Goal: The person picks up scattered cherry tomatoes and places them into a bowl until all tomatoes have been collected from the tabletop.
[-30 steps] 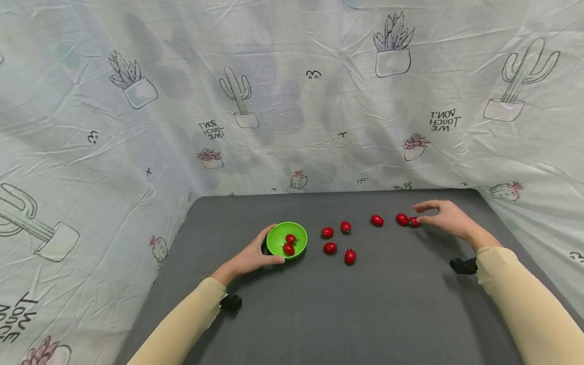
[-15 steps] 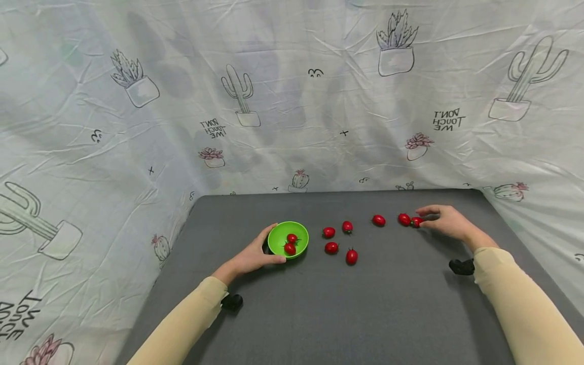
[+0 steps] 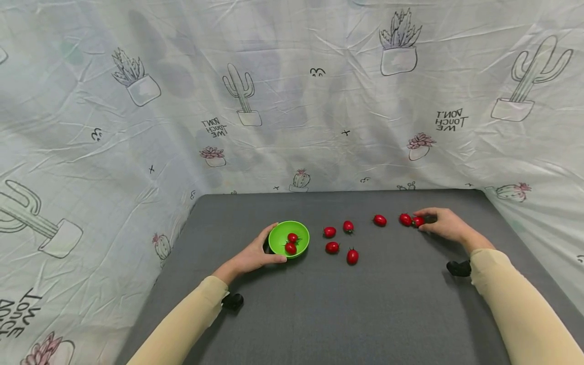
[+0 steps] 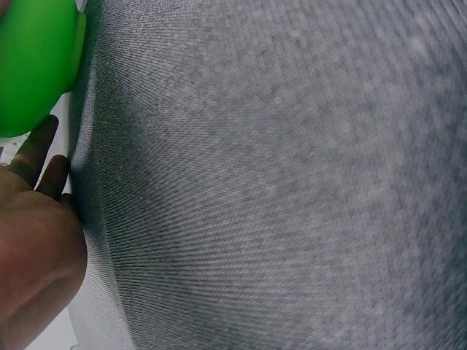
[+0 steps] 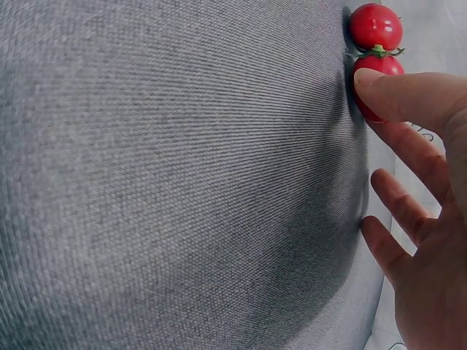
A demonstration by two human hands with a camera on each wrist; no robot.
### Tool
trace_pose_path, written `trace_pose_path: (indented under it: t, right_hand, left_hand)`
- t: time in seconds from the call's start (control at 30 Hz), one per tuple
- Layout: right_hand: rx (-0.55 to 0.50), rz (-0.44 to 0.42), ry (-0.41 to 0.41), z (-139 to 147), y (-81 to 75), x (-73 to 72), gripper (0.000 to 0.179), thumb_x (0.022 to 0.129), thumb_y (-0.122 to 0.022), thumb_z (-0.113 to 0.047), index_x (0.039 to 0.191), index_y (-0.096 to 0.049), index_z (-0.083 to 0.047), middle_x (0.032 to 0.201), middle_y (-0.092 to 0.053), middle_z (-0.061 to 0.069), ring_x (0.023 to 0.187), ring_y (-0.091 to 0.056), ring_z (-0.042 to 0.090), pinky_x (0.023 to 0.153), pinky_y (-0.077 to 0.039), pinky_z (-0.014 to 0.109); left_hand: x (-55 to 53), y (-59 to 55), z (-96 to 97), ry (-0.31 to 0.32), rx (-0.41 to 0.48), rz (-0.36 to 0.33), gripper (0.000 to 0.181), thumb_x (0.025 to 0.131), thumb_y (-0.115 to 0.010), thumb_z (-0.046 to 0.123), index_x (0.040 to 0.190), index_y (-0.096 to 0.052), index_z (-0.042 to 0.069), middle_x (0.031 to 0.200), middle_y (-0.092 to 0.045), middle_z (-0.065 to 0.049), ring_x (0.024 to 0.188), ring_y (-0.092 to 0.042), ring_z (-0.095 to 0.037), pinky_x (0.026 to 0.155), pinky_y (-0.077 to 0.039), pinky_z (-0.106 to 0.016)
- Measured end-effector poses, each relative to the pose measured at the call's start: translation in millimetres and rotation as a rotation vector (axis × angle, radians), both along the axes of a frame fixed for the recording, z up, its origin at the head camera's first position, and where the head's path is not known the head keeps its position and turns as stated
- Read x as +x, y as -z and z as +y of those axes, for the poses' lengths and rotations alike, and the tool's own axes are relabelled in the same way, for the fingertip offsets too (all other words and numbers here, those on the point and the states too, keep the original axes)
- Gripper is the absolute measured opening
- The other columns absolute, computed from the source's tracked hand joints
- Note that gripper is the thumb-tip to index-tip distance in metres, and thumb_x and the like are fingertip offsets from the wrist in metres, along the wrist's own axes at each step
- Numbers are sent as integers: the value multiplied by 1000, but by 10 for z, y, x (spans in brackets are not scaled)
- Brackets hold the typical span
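On the left, my left hand [image 3: 250,253] holds a small green bowl [image 3: 276,239], thumb at the near rim and fingers round the far left side. Two cherry tomatoes [image 3: 290,248] lie inside it. The left wrist view shows the underside of the bowl [image 4: 33,58] close over the grey cloth. At the right, my right hand [image 3: 444,225] pinches a cherry tomato [image 5: 379,67] between thumb and index finger, its other fingers spread. Right against that one's green stem end sits another cherry tomato [image 3: 405,219].
Several cherry tomatoes, among them one at the back [image 3: 379,220] and one nearer the front [image 3: 353,256], lie scattered between the hands on the grey table [image 3: 319,314]. A white cactus-print cloth [image 3: 283,101] hangs behind and along both sides.
My right hand has lowered slightly, and its thumb and index finger have closed on the cherry tomato. The left hand stays on the bowl. The whole head view has shifted a little.
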State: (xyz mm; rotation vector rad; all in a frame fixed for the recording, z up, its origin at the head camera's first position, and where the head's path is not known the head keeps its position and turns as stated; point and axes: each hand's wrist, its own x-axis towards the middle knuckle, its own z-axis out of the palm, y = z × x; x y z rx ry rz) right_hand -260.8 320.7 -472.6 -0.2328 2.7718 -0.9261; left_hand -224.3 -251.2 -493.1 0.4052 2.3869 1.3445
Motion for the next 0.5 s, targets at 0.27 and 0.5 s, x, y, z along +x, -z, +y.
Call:
trace_pose_path:
  t: [0.27,0.5]
  right_hand:
    - [-18,6,-11,5,18,-2,54,97,-72,-23,142,-56,3,145,-45,36,134,-38,55,104,-30,71]
    - [-24,21,-18,-4,22,5,54,97,-73,-23,141,-57,3,143,-48,36,132,-40,54,103,-32,70]
  left_hand:
    - [-8,-4,3,5,0,10,104,85,-86,39,164,-20,31,166,-22,-6,152,-22,-29,117,-21,-61]
    - [-3,4,-4,8,-6,9,104,84,-86,41,164,-19,32,166,-22,-6,152,-22,-29,117,-22,-61]
